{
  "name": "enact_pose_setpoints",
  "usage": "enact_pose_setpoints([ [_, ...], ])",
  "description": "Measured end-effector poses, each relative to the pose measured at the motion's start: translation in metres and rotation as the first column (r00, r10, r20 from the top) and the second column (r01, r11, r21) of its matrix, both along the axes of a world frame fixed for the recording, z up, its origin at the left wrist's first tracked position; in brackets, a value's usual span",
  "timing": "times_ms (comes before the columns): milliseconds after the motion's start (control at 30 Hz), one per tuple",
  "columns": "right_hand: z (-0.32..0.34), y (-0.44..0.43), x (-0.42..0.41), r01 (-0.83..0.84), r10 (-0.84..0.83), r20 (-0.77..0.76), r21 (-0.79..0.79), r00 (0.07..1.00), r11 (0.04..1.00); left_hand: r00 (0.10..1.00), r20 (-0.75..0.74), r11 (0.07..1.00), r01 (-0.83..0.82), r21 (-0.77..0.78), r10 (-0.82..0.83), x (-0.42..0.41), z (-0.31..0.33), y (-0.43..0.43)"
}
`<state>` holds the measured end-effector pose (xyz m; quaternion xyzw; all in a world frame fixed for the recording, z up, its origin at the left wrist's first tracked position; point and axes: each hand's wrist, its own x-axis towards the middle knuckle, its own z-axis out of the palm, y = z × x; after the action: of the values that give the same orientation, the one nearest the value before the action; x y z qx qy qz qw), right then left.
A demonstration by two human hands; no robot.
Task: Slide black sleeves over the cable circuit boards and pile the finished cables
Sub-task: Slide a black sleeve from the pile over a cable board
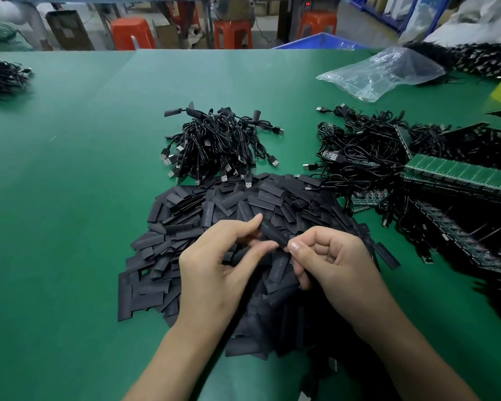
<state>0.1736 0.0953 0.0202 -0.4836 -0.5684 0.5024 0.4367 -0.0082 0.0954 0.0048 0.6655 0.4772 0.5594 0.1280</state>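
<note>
Hands meet low at the centre of the green worktop [70, 198]. Left hand [214, 273] pinches one black sleeve [274, 233] between thumb and forefinger, the other fingers loosely curled. Right hand [333, 264] is closed, thumb and forefinger nipping the near end of the same sleeve; whether a cable runs into it cannot be told. Both hands are held directly over the heap of loose sleeves [185, 227], which spreads flat beneath and around them. Just beyond that heap lies the pile of finished cables [214, 146], its plugs pointing outward. To the right, touching the sleeve heap, lie tangled unsleeved cables [362, 151] with green circuit board strips [457, 176]. Farther back, a clear plastic bag [382, 73].
</note>
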Motion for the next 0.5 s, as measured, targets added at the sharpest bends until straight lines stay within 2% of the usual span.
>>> enact_pose_setpoints([
  [233, 0.000, 0.000, 0.002, 0.021, -0.021, -0.031, -0.009, 0.999, 1.000, 0.993, 0.090, 0.995, 0.086, -0.053, -0.081, 0.000, 0.001, -0.001],
  [333, 0.004, 0.001, 0.003, -0.015, 0.012, -0.054, -0.067, 0.998, 0.998, 0.990, 0.056, 0.991, 0.130, -0.044, -0.127, -0.003, 0.002, 0.001],
  [500, 0.029, 0.030, -0.002, 0.080, -0.097, -0.133, -0.124, 0.986, 0.989, 0.992, 0.104, 0.993, 0.083, -0.083, -0.075, -0.006, 0.001, 0.005],
])
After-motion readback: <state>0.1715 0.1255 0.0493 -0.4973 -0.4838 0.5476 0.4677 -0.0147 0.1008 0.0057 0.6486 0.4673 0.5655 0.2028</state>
